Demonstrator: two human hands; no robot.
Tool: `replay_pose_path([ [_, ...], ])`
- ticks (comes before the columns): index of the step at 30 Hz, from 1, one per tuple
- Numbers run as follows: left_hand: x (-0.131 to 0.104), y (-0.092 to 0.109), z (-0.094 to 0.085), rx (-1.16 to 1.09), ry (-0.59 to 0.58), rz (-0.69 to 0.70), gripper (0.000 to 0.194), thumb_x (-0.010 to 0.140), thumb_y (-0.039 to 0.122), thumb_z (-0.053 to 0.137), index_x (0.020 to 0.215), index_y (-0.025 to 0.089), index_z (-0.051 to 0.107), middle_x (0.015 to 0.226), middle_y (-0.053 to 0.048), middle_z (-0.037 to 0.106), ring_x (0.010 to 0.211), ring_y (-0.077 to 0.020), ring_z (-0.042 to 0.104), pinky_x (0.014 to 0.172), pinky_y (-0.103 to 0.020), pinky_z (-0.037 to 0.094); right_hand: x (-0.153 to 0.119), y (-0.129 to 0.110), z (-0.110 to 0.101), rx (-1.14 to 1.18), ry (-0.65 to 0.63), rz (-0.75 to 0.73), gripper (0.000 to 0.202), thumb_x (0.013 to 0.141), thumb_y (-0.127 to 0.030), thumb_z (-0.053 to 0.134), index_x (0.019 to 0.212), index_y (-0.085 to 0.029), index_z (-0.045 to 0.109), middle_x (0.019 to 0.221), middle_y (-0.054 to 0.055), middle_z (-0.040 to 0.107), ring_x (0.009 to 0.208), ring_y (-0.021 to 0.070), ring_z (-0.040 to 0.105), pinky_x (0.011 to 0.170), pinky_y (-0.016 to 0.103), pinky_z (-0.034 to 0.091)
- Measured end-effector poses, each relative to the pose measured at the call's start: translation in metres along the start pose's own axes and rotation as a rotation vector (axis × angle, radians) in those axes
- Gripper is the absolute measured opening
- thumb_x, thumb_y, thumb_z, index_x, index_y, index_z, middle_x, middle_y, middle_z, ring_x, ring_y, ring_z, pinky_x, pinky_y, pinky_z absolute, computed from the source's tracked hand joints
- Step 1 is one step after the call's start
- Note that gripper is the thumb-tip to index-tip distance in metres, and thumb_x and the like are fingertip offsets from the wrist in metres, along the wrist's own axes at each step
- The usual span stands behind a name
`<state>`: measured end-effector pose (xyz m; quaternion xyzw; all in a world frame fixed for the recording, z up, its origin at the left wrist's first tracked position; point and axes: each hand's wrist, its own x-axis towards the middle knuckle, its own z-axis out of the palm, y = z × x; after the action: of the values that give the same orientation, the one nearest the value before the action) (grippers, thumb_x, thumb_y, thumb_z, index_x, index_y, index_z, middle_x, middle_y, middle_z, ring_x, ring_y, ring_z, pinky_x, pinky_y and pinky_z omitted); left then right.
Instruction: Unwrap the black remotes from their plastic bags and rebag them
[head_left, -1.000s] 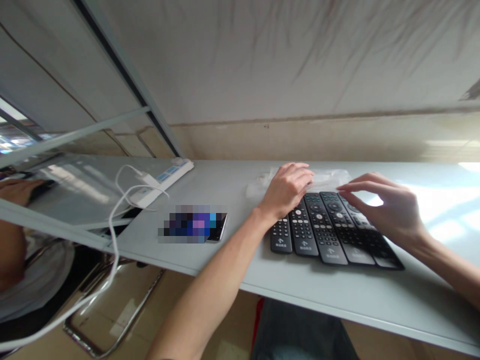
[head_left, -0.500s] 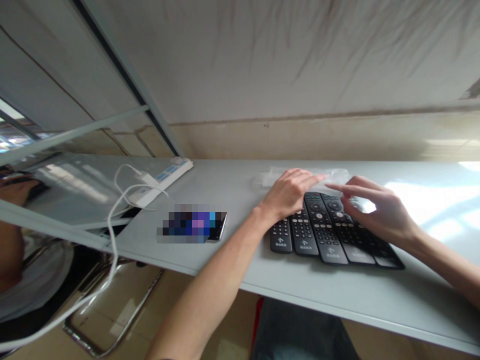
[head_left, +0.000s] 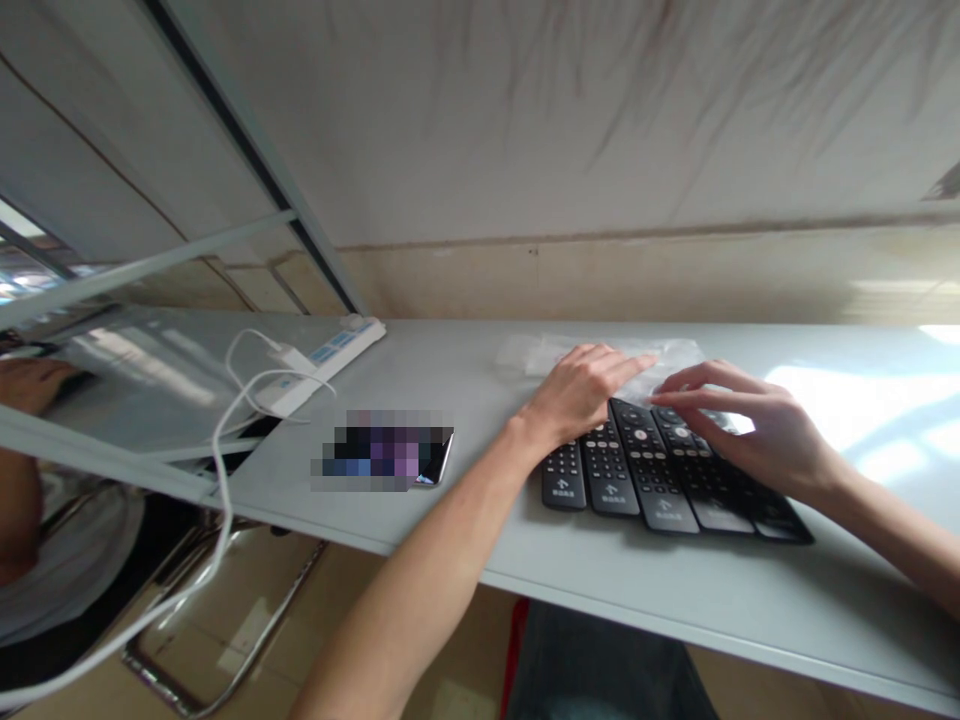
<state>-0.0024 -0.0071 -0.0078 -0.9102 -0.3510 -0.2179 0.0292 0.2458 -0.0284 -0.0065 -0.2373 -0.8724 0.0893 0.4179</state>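
Black remotes (head_left: pixel 670 511): touch far ends lightly, grip narrow in your right hand (head_left: pixel 776 430), impossible to tell in your left hand (head_left: pixel 579 388).

1. L hand (head_left: pixel 589 395) & R hand (head_left: pixel 757 425): bare, slim fingers.
2. L forearm (head_left: pixel 442 570), R forearm (head_left: pixel 885 530): both bare to pic. edge.
3. Lap: dk. grey-blue cloth (head_left: pixel 600 660), plain, matte; lower part cut off.
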Motion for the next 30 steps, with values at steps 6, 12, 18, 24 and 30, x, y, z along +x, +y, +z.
replay_pose_path([
  [6,0.001,0.004,-0.003,0.037,-0.043,-0.017,0.058,0.099,-0.001,0.045,0.153,0.019,0.055,0.138,-0.009,0.071,0.129,-0.0225,0.065,0.114,-0.04,0.052,-0.003,0.0,0.003,0.001,-0.055,-0.017,0.048,0.101,-0.008,0.064,0.134,-0.039,0.078,0.126,0.003,0.08,0.119,0.0245,0.073,0.097,0.043,0.062],
  [12,0.001,0.009,-0.006,0.02,-0.029,-0.032,0.039,0.098,0.011,0.057,0.137,0.016,0.058,0.135,-0.011,0.067,0.129,-0.0271,0.061,0.111,-0.042,0.052,-0.002,0.002,0.004,-0.122,-0.042,0.01,0.051,0.101,-0.015,0.067,0.146,-0.039,0.071,0.128,0.007,0.078,0.119,0.0302,0.069,0.097,0.052,0.062],
  [18,0.001,0.009,-0.005,0.061,-0.02,-0.047,0.036,0.105,0.022,0.059,0.14,0.017,0.057,0.134,-0.011,0.067,0.127,-0.0292,0.059,0.108,-0.044,0.052,-0.001,-0.004,0.004,-0.144,-0.031,-0.058,0.056,0.098,-0.01,0.067,0.143,-0.041,0.072,0.129,0.006,0.078,0.12,0.0323,0.068,0.099,0.056,0.059],
  [24,0.002,0.01,-0.004,0.09,-0.024,0.001,0.029,0.11,0.027,0.055,0.136,0.016,0.062,0.131,-0.012,0.068,0.124,-0.0279,0.06,0.105,-0.043,0.053,-0.001,-0.014,0.007,-0.145,-0.065,-0.142,0.061,0.095,-0.006,0.066,0.145,-0.041,0.071,0.125,0.003,0.082,0.118,0.0313,0.074,0.097,0.053,0.062],
  [30,0.003,0.013,-0.005,0.083,-0.054,0.032,0.023,0.104,0.016,0.06,0.126,0.014,0.065,0.126,-0.012,0.07,0.122,-0.028,0.061,0.103,-0.041,0.053,-0.003,-0.013,0.009,-0.097,-0.113,-0.142,0.069,0.097,-0.003,0.063,0.157,-0.038,0.063,0.136,0.005,0.079,0.128,0.0295,0.074,0.103,0.05,0.064],
])
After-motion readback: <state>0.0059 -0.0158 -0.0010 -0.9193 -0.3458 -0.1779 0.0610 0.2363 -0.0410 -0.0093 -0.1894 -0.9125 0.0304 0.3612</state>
